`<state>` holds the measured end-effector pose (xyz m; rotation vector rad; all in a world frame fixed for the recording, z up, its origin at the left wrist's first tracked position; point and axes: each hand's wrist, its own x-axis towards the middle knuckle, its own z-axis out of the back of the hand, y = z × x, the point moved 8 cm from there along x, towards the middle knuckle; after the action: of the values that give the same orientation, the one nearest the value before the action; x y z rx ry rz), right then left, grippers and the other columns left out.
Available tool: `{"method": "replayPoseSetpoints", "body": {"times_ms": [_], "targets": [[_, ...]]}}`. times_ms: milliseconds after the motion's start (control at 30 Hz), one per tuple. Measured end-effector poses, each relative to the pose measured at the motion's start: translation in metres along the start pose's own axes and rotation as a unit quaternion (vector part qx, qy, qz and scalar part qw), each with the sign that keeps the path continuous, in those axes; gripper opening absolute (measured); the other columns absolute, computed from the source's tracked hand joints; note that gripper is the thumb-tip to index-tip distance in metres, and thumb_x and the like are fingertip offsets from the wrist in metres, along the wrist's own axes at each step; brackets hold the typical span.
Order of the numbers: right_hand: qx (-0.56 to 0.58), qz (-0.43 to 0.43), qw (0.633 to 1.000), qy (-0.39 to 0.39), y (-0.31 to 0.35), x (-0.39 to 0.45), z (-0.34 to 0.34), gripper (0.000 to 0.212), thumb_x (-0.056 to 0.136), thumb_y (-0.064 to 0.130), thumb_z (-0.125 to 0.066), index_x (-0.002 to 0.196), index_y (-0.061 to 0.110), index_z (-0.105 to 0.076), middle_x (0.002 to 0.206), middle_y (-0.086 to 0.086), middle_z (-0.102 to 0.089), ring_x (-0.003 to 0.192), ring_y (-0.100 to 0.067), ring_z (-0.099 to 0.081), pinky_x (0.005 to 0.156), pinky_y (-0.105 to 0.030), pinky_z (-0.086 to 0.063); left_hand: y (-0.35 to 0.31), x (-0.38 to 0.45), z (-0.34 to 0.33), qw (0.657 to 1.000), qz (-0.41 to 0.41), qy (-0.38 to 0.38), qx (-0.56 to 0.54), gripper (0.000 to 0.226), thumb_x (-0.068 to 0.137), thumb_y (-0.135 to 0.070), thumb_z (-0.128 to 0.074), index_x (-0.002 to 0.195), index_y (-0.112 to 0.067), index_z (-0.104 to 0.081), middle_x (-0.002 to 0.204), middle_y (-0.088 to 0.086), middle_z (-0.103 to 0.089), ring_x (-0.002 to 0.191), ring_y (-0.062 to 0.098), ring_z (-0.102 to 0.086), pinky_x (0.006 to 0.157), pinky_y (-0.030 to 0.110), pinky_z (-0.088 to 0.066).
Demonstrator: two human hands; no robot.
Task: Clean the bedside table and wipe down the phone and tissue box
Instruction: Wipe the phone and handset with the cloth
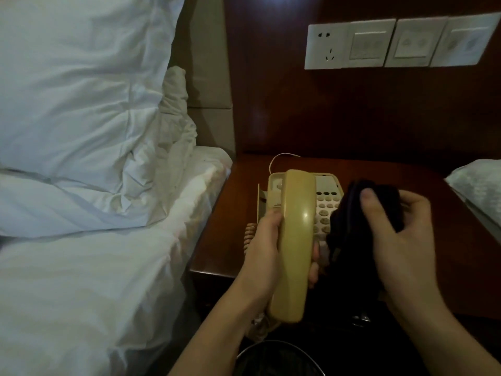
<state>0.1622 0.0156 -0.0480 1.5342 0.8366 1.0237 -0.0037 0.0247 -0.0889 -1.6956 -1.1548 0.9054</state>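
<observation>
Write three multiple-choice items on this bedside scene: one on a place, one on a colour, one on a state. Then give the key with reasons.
1. Where is the phone base?
A. on the bed
B. on the bedside table
C. on the floor

2. What colour is the handset?
A. cream-yellow
B. red
C. black

3. What is the right hand doing?
A. hanging idle
B. pressing a wall switch
C. gripping a dark cloth

Key: B, the base sits on the wooden top; A, the handset in the left hand is pale yellow; C, the thumb and fingers curl round the cloth.
</observation>
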Motion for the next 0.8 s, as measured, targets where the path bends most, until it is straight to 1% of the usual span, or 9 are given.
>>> {"method": "replayPoseSetpoints", "body": {"times_ms": [67, 167, 300, 367, 467, 533, 633, 733, 800], "targets": [[0.105, -0.086, 0.99, 0.03, -0.013, 0.003, 0.0, 0.017, 0.094, 0.036, -0.056, 0.111, 0.037, -0.055, 0.114, 0.002, -0.063, 0.098, -0.013, -0.067, 0.073, -0.037, -0.056, 0.002, 0.003, 0.002, 1.0, 0.01, -0.004, -0.012, 0.05, 0.107, -0.039, -0.027, 0.109, -0.004, -0.063, 0.08, 0.012, -0.064, 0.059, 0.018, -0.06, 0.056, 0.031, -0.05], [0.167, -0.108, 0.974, 0.108, -0.01, -0.01, -0.013, 0.044, 0.077, 0.025, -0.061, 0.121, 0.029, -0.059, 0.11, -0.004, -0.072, 0.099, -0.028, -0.071, 0.077, -0.045, -0.056, -0.002, 0.009, 0.007, 0.999, 0.005, -0.028, -0.039, 0.049, 0.103, -0.045, -0.04, 0.129, -0.008, -0.06, 0.093, 0.01, -0.071, 0.073, 0.017, -0.067, 0.064, 0.03, -0.056], [0.136, 0.008, 0.979, 0.154, 0.014, -0.021, -0.021, 0.038, 0.065, 0.042, -0.073, 0.102, 0.036, -0.075, 0.107, 0.0, -0.075, 0.098, -0.018, -0.073, 0.074, -0.036, -0.061, -0.003, 0.009, 0.016, 0.993, 0.009, -0.081, -0.085, 0.05, 0.098, -0.057, -0.045, 0.126, -0.022, -0.069, 0.108, 0.009, -0.078, 0.09, 0.019, -0.077, 0.073, 0.033, -0.062], [0.118, -0.003, 0.975, 0.186, 0.005, -0.026, -0.032, 0.039, 0.063, 0.046, -0.073, 0.102, 0.039, -0.074, 0.106, 0.004, -0.075, 0.096, -0.015, -0.073, 0.071, -0.031, -0.06, -0.002, 0.006, 0.018, 0.991, 0.027, -0.098, -0.085, 0.054, 0.095, -0.063, -0.045, 0.125, -0.025, -0.069, 0.109, 0.006, -0.078, 0.094, 0.017, -0.076, 0.08, 0.037, -0.06], [-0.06, 0.067, 0.976, 0.196, -0.006, -0.034, -0.054, 0.026, 0.083, 0.052, -0.067, 0.109, 0.051, -0.062, 0.115, 0.015, -0.065, 0.106, -0.007, -0.065, 0.084, -0.039, -0.058, 0.004, 0.002, 0.019, 0.988, 0.049, -0.109, -0.093, 0.058, 0.092, -0.064, -0.048, 0.13, -0.024, -0.067, 0.114, 0.007, -0.077, 0.105, 0.022, -0.074, 0.093, 0.041, -0.055], [-0.083, 0.054, 0.978, 0.186, -0.017, -0.035, -0.058, 0.031, 0.087, 0.057, -0.063, 0.115, 0.054, -0.051, 0.115, 0.023, -0.06, 0.105, -0.001, -0.062, 0.086, -0.039, -0.057, 0.007, 0.002, 0.023, 0.986, 0.039, -0.129, -0.102, 0.053, 0.093, -0.061, -0.052, 0.128, -0.024, -0.068, 0.114, 0.007, -0.077, 0.104, 0.024, -0.075, 0.091, 0.042, -0.057], [-0.035, 0.003, 0.979, 0.203, -0.022, -0.035, -0.061, 0.035, 0.084, 0.048, -0.063, 0.116, 0.049, -0.048, 0.107, 0.031, -0.062, 0.098, 0.006, -0.065, 0.078, -0.031, -0.06, 0.006, 0.0, 0.024, 0.985, 0.008, -0.145, -0.09, 0.051, 0.092, -0.057, -0.055, 0.127, -0.024, -0.07, 0.116, 0.007, -0.076, 0.107, 0.024, -0.073, 0.096, 0.044, -0.056], [-0.021, 0.007, 0.983, 0.18, -0.014, -0.038, -0.055, 0.03, 0.079, 0.048, -0.064, 0.107, 0.047, -0.054, 0.101, 0.029, -0.066, 0.09, 0.005, -0.067, 0.065, -0.02, -0.058, 0.002, -0.001, 0.013, 0.993, -0.035, -0.113, -0.025, 0.039, 0.1, -0.048, -0.044, 0.114, -0.024, -0.072, 0.1, -0.004, -0.079, 0.093, 0.01, -0.075, 0.076, 0.024, -0.061], [-0.082, 0.021, 0.985, 0.151, -0.013, -0.039, -0.05, 0.032, 0.075, 0.058, -0.062, 0.103, 0.045, -0.053, 0.101, 0.026, -0.064, 0.088, 0.003, -0.066, 0.061, -0.021, -0.056, 0.0, -0.001, 0.005, 0.994, -0.063, -0.093, 0.006, 0.031, 0.104, -0.038, -0.04, 0.106, -0.026, -0.069, 0.088, -0.015, -0.078, 0.084, 0.001, -0.074, 0.068, 0.015, -0.057]]}}
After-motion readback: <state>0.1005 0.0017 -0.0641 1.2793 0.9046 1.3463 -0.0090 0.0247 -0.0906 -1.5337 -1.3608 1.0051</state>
